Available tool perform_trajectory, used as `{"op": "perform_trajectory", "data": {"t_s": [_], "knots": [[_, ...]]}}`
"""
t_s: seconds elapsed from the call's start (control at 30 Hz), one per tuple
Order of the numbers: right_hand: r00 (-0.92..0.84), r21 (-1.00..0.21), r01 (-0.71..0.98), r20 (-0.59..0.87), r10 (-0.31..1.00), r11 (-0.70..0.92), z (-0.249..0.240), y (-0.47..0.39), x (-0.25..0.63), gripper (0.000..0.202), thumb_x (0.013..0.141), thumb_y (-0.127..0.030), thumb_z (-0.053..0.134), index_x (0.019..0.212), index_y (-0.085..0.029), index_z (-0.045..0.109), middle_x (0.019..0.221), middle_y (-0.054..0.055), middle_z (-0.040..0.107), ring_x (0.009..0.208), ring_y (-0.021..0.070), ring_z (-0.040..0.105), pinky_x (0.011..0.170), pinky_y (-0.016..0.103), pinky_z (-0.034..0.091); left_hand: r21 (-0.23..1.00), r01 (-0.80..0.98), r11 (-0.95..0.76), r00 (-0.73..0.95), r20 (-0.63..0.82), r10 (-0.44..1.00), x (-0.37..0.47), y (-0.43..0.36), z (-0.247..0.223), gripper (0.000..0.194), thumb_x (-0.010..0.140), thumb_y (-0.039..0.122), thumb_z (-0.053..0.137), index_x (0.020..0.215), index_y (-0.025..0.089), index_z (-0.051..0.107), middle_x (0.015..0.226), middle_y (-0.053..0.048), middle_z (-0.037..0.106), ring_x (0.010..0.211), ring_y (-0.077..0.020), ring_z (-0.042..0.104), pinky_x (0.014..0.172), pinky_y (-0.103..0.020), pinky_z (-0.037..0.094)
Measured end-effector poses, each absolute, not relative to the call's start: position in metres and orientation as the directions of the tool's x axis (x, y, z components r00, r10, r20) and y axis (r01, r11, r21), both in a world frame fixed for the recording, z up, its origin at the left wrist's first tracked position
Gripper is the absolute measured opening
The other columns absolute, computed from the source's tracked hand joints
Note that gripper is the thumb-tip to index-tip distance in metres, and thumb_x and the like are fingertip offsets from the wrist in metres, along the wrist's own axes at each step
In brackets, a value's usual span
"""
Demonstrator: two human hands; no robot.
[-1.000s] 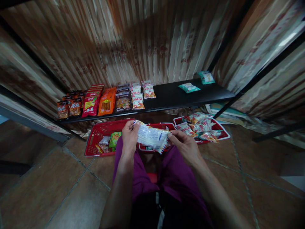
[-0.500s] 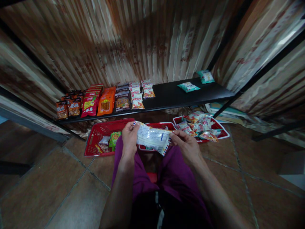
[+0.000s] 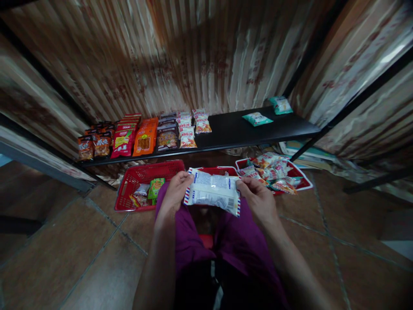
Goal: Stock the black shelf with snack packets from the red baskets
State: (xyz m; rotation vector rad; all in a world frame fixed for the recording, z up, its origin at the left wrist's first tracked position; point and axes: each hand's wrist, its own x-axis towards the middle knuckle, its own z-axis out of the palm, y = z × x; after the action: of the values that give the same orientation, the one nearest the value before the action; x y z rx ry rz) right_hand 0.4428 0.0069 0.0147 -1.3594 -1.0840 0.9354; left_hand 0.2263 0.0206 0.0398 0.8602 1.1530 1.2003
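A white snack bag [image 3: 213,191] with striped end seals is stretched level between my hands, its printed back facing up. My left hand [image 3: 176,189] pinches its left end, and my right hand [image 3: 258,197] grips the upper right corner. Beneath and behind the bag, a middle red basket [image 3: 222,169] is mostly hidden. More white-and-orange snack bags [image 3: 271,168] fill the right basket [image 3: 306,184]. Similar white bags [image 3: 187,137] stand in two rows on the black shelf [image 3: 226,129].
Orange, red and dark snack packets [image 3: 145,137] line the shelf's left part. Two teal bags [image 3: 257,119] lie toward its right end. The left red basket [image 3: 129,183] holds a green packet [image 3: 156,188] and a few others. Black shelf posts [image 3: 309,144] slant down on both sides.
The snack bag has shifted slightly right and been pulled flatter, its left end now showing the striped seal. Both hands moved with it, keeping their hold.
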Motion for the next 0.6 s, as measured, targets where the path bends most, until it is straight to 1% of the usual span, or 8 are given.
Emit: {"op": "perform_trajectory", "data": {"t_s": [0.07, 0.13, 0.17, 0.23, 0.33, 0.4, 0.5, 0.6], "knots": [[0.269, -0.920, 0.360, 0.259, 0.928, 0.153, 0.014, 0.006, 0.441, 0.039, 0.075, -0.042, 0.062, 0.106, -0.019, 0.062, 0.100, 0.009, 0.068, 0.087, 0.0236, 0.064, 0.078, 0.041, 0.052, 0.941, -0.259, 0.216, -0.013, -0.227, 0.974, 0.226, 0.019, 0.043, 0.043, 0.054, 0.049, 0.076, 0.071, 0.016, 0.056, 0.060, 0.004, 0.059, 0.051, -0.0089, 0.052, 0.050, -0.020, 0.039], [0.179, -0.776, 0.561, 0.452, 0.874, 0.286, 0.014, 0.005, 0.440, 0.042, 0.079, -0.035, 0.058, 0.118, -0.021, 0.057, 0.119, 0.010, 0.062, 0.108, 0.0263, 0.057, 0.093, 0.046, 0.046, 0.938, -0.263, 0.225, -0.023, -0.239, 0.971, 0.226, 0.018, 0.045, 0.043, 0.053, 0.049, 0.076, 0.070, 0.016, 0.055, 0.058, 0.004, 0.058, 0.050, -0.0087, 0.051, 0.049, -0.020, 0.039], [0.110, -0.714, 0.609, 0.509, 0.854, 0.347, 0.015, 0.004, 0.439, 0.041, 0.081, -0.032, 0.055, 0.121, -0.022, 0.056, 0.123, 0.010, 0.060, 0.114, 0.0260, 0.054, 0.097, 0.047, 0.043, 0.938, -0.262, 0.227, -0.035, -0.245, 0.969, 0.227, 0.018, 0.045, 0.043, 0.052, 0.048, 0.077, 0.069, 0.016, 0.055, 0.057, 0.005, 0.057, 0.049, -0.0086, 0.051, 0.048, -0.019, 0.038], [-0.026, -0.644, 0.614, 0.561, 0.827, 0.456, 0.016, 0.004, 0.438, 0.039, 0.085, -0.025, 0.048, 0.124, -0.025, 0.055, 0.125, 0.008, 0.060, 0.118, 0.0235, 0.052, 0.102, 0.046, 0.040, 0.937, -0.260, 0.232, -0.062, -0.256, 0.965, 0.227, 0.017, 0.046, 0.042, 0.051, 0.048, 0.076, 0.067, 0.016, 0.054, 0.054, 0.005, 0.055, 0.047, -0.0083, 0.050, 0.047, -0.019, 0.036], [-0.195, -0.603, 0.554, 0.576, 0.794, 0.574, 0.015, 0.003, 0.435, 0.041, 0.088, -0.016, 0.040, 0.125, -0.027, 0.055, 0.124, 0.005, 0.061, 0.122, 0.0206, 0.051, 0.105, 0.045, 0.038, 0.939, -0.250, 0.234, -0.094, -0.265, 0.960, 0.228, 0.017, 0.046, 0.039, 0.052, 0.046, 0.075, 0.065, 0.016, 0.054, 0.052, 0.006, 0.053, 0.045, -0.0078, 0.049, 0.046, -0.019, 0.034], [-0.279, -0.605, 0.514, 0.553, 0.785, 0.608, 0.014, 0.001, 0.434, 0.042, 0.089, -0.014, 0.038, 0.124, -0.027, 0.056, 0.122, 0.005, 0.063, 0.121, 0.0201, 0.051, 0.103, 0.044, 0.040, 0.938, -0.250, 0.239, -0.104, -0.272, 0.957, 0.228, 0.017, 0.046, 0.035, 0.052, 0.043, 0.074, 0.063, 0.016, 0.055, 0.051, 0.007, 0.052, 0.044, -0.0075, 0.048, 0.046, -0.018, 0.034], [-0.334, -0.667, 0.485, 0.456, 0.825, 0.566, 0.014, -0.002, 0.436, 0.041, 0.091, -0.020, 0.038, 0.128, -0.026, 0.054, 0.122, 0.006, 0.063, 0.115, 0.0201, 0.057, 0.099, 0.040, 0.046, 0.920, -0.294, 0.257, -0.116, -0.302, 0.946, 0.228, 0.017, 0.044, 0.029, 0.051, 0.037, 0.073, 0.061, 0.016, 0.055, 0.049, 0.007, 0.052, 0.043, -0.0076, 0.047, 0.045, -0.019, 0.032], [-0.388, -0.706, 0.486, 0.352, 0.852, 0.514, 0.018, -0.008, 0.437, 0.044, 0.092, -0.032, 0.042, 0.135, -0.025, 0.046, 0.132, 0.007, 0.056, 0.121, 0.0224, 0.052, 0.102, 0.041, 0.043, 0.895, -0.375, 0.243, -0.148, -0.317, 0.937, 0.228, 0.019, 0.037, 0.023, 0.050, 0.029, 0.072, 0.058, 0.016, 0.056, 0.047, 0.006, 0.051, 0.043, -0.0075, 0.046, 0.044, -0.019, 0.031]]}}
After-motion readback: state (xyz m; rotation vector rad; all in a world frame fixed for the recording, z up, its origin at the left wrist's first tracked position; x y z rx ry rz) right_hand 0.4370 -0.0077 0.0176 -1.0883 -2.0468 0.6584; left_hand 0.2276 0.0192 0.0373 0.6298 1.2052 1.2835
